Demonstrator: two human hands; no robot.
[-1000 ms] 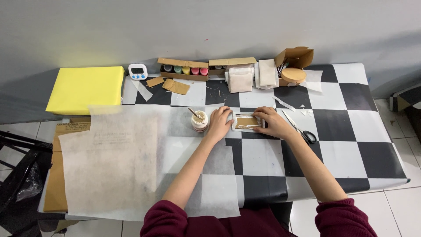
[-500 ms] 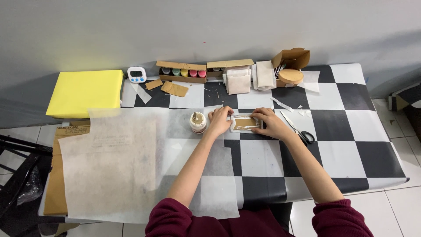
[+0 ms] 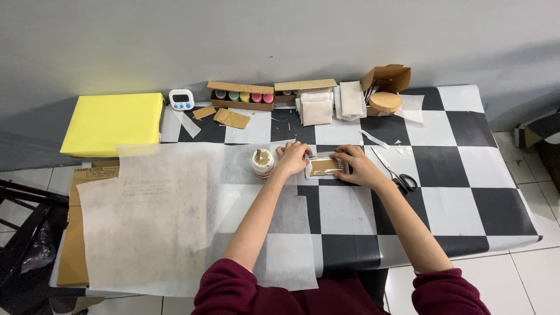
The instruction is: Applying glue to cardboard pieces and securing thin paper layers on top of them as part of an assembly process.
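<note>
Checkered desk [image 3: 455,192] at frame centre: my left hand [image 3: 291,158] and right hand [image 3: 357,165] grasp the half-wrapped brown packet [image 3: 325,167], wrapping unfinished.

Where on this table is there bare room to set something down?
Free: the checks right of the scissors and the near edge below the right hand. Crowded: the back row of boxes, and around the jar.

A big yellow block [image 3: 112,123] sits at the table's [image 3: 455,204] back left corner, with a small white timer [image 3: 181,99] just beside it. Scissors [image 3: 398,175] lie nearer the right edge. A box of coloured paint pots [image 3: 240,97] stands along the back edge.
</note>
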